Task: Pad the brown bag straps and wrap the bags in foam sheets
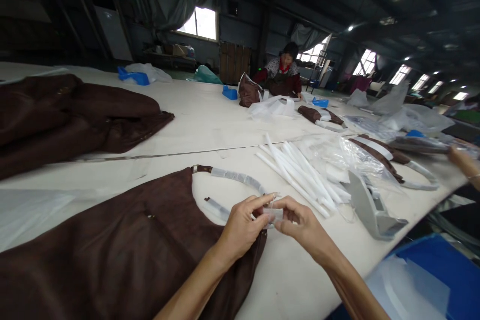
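Note:
A dark brown bag (112, 250) lies flat on the white table (210, 120) in front of me. Its handle (236, 178) arcs up from the bag, wrapped in clear plastic. My left hand (243, 227) and my right hand (300, 225) meet at the handle's right end, both pinching the clear wrap there between thumb and fingers. A pile of white paper strips (300, 172) lies just beyond my right hand.
Another brown bag (67, 115) lies at far left. A grey tape dispenser (369, 210) stands right of my hands, a blue bin (438, 270) at lower right. A seated person (283, 72) works across the table. Another person's hand (463, 160) shows at right.

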The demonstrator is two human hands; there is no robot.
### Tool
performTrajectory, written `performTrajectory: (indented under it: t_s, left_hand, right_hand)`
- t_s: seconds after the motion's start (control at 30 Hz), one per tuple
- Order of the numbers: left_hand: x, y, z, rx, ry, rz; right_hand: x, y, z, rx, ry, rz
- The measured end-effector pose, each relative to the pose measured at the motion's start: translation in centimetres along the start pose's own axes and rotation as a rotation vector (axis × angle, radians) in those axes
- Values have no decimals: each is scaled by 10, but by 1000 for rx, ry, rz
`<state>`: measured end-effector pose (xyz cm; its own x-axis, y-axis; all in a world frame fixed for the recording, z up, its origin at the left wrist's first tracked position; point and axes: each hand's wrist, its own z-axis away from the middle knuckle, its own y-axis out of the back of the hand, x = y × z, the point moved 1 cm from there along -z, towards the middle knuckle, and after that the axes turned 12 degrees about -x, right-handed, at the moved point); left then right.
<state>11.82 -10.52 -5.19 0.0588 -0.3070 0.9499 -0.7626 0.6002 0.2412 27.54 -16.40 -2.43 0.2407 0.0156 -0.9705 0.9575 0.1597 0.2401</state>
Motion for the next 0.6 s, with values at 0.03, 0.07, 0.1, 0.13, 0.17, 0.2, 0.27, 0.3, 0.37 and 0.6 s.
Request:
performTrajectory:
  t_s: [0.03,0.07,0.1,0.13,0.17,0.2,0.27,0.3,0.37,0.6]
  left_hand:
    - [0,-2,1,-11,-13,-34]
    - [0,-4,2,-18,-25,-56]
    - [0,-6,3,-14,-35,-69]
    - [1,-9,3,-4,-39,-75]
    - [1,-11,4,16,-35,-78]
    - [1,-12,4,40,-19,-76]
    - [0,-12,3,90,47,-7]
    - [-1,-11,2,116,89,65]
    - [-2,-6,0,186,146,202]
    - [5,13,1,470,68,218]
  right_hand:
    - [0,-2,-1,22,0,-97]
    - [0,-4,-2,51,-8,-196]
    - [0,-7,-3,87,-15,-291]
    - [2,-11,-5,132,-17,-371]
    - [3,-14,-6,187,-10,-431]
    - [5,-17,-7,249,7,-468]
    - [11,-21,-4,389,60,-488]
    - [15,-22,-1,458,88,-480]
    - [24,-23,7,558,101,-465]
    - [62,-30,21,322,-157,-269]
